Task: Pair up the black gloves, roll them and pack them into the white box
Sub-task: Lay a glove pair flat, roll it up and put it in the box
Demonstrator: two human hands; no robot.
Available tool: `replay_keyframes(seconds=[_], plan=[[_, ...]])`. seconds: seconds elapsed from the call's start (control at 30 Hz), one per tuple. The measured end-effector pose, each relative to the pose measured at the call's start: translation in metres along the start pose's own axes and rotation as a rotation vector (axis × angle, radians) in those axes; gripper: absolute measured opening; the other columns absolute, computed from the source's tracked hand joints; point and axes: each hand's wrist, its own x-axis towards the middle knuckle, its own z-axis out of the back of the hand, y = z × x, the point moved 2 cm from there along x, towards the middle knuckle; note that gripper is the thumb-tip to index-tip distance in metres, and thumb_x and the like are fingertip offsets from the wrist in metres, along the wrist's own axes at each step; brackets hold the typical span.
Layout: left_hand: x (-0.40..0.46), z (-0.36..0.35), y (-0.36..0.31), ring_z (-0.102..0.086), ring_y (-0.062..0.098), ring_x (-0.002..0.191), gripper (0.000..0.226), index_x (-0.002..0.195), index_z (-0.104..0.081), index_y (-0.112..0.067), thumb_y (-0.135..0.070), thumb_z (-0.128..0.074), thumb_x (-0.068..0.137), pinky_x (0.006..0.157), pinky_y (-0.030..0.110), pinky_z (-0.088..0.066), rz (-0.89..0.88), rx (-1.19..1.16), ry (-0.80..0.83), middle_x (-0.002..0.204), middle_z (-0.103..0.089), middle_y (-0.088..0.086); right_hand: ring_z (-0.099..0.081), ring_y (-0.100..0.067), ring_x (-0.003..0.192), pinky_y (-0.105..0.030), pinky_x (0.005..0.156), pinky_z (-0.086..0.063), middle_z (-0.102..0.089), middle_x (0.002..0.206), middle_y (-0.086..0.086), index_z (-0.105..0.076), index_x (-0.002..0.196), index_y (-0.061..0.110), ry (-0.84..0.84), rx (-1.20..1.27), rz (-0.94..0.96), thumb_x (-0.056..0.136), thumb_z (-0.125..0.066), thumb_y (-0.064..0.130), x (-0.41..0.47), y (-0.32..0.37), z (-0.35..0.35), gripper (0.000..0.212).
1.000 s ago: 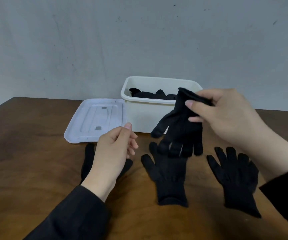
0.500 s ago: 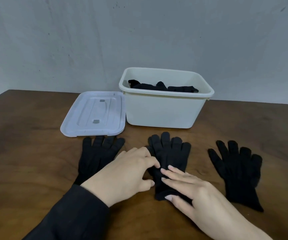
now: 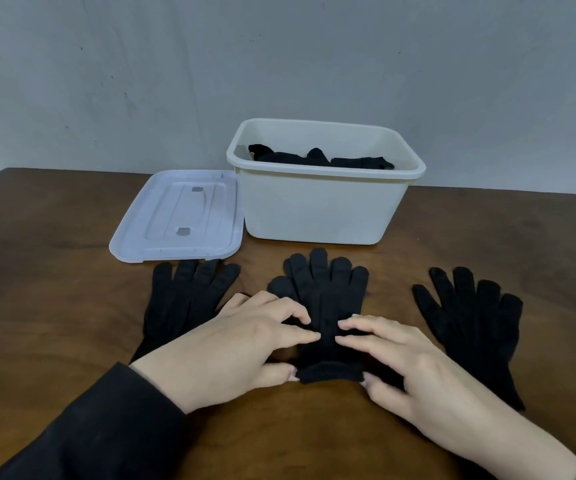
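Note:
Two black gloves lie stacked as a pair (image 3: 324, 292) on the wooden table, fingers pointing at the white box (image 3: 321, 209). My left hand (image 3: 231, 344) and my right hand (image 3: 411, 368) both hold this pair at its cuff end. The fingers lie on top and the thumbs sit at the cuff edge. A single black glove (image 3: 182, 296) lies flat to the left, partly hidden by my left hand. Another black glove (image 3: 470, 320) lies flat to the right. Black gloves (image 3: 317, 157) show inside the open box.
The box's white lid (image 3: 179, 216) lies flat on the table, left of the box and just behind the left glove. A grey wall stands behind the table's far edge. Bare wood (image 3: 522, 244) shows right of the box.
The glove my right hand held up was laid onto the middle glove. Both hands came down onto the pair, and the right hand shifted to its right side at the cuff.

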Motion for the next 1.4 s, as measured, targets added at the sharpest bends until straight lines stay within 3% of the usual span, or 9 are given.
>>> replay_keyframes(seconds=[0.1,0.23,0.4,0.53,0.73,0.97,1.2,1.3,1.4], plan=[[0.003,-0.003,0.003,-0.013,-0.010,0.126,0.055,0.147,-0.037,-0.046,-0.054,-0.053,0.095,0.113,0.024,-0.013,-0.004,0.012,-0.016,0.143,-0.027,-0.030,-0.019,0.008,0.135,-0.019,0.110,-0.027,-0.022,0.141,0.043,-0.039,0.140,0.056,-0.048,-0.046,-0.010,0.092,-0.049,0.061,0.006,0.001,-0.004,0.049],[0.004,-0.004,0.000,-0.011,-0.013,0.112,0.061,0.144,-0.040,-0.049,-0.067,-0.054,0.087,0.104,0.019,-0.017,0.045,-0.015,-0.049,0.135,-0.028,-0.033,-0.041,0.004,0.121,-0.027,0.102,-0.037,-0.047,0.122,0.033,-0.063,0.121,0.043,-0.185,-0.049,0.031,0.094,-0.049,0.049,0.019,0.003,-0.004,0.031],[0.011,-0.010,-0.006,-0.033,-0.006,0.109,0.026,0.106,-0.062,-0.041,-0.059,-0.045,0.095,0.105,0.025,-0.026,0.136,-0.132,-0.216,0.112,-0.042,-0.026,-0.047,0.001,0.114,-0.026,0.098,-0.038,-0.054,0.110,0.028,-0.070,0.099,0.037,-0.222,0.031,0.004,0.095,-0.046,0.049,0.025,0.002,0.001,0.027],[0.016,-0.014,-0.002,-0.039,-0.001,0.108,0.032,0.094,-0.066,-0.031,-0.053,-0.043,0.097,0.105,0.023,-0.022,0.275,-0.228,-0.267,0.106,-0.047,-0.022,-0.052,-0.003,0.103,-0.023,0.090,-0.035,-0.056,0.095,0.023,-0.051,0.063,0.038,-0.273,0.115,-0.050,0.096,-0.048,0.046,0.027,0.002,0.000,0.034],[0.023,-0.013,-0.002,-0.040,-0.003,0.105,0.034,0.081,-0.058,-0.039,-0.066,-0.037,0.087,0.103,0.023,-0.020,0.376,-0.228,-0.232,0.101,-0.047,-0.025,-0.054,-0.010,0.080,-0.023,0.077,-0.039,-0.055,0.073,0.016,-0.038,0.055,0.038,-0.357,0.185,-0.123,0.094,-0.055,0.042,0.036,0.001,0.001,0.043],[0.027,-0.013,-0.001,-0.043,0.002,0.095,0.035,0.075,-0.056,-0.034,-0.062,-0.042,0.092,0.100,0.026,-0.024,0.445,-0.115,-0.336,0.092,-0.052,-0.017,-0.050,-0.007,0.065,-0.030,0.070,-0.046,-0.051,0.065,0.015,-0.041,0.061,0.036,-0.459,0.016,-0.133,0.085,-0.061,0.043,0.039,0.004,0.000,0.032],[0.027,-0.009,-0.003,-0.044,0.002,0.090,0.031,0.095,-0.043,-0.040,-0.031,-0.069,0.083,0.084,0.026,-0.036,0.265,-0.099,-0.438,0.098,-0.044,-0.021,-0.050,-0.008,0.093,-0.034,0.084,-0.039,-0.051,0.101,0.018,-0.061,0.092,0.036,-0.477,-0.155,-0.104,0.081,-0.073,0.033,0.038,0.004,0.000,0.017],[0.027,-0.013,-0.006,-0.051,0.009,0.108,0.026,0.107,-0.068,-0.034,-0.019,-0.056,0.089,0.091,0.032,-0.035,0.110,0.076,-0.365,0.119,-0.056,-0.015,-0.059,-0.011,0.103,-0.036,0.088,-0.037,-0.066,0.111,0.014,-0.077,0.097,0.029,-0.486,-0.233,0.025,0.085,-0.073,0.016,0.041,0.004,-0.007,0.018],[0.021,-0.013,-0.003,-0.051,0.005,0.119,0.046,0.125,-0.067,-0.030,-0.028,-0.036,0.092,0.099,0.033,-0.031,0.093,0.101,-0.205,0.131,-0.060,-0.018,-0.062,-0.003,0.108,-0.034,0.094,-0.041,-0.069,0.117,0.019,-0.076,0.110,0.031,-0.421,-0.158,0.014,0.092,-0.047,0.032,0.039,-0.002,-0.007,0.034]])
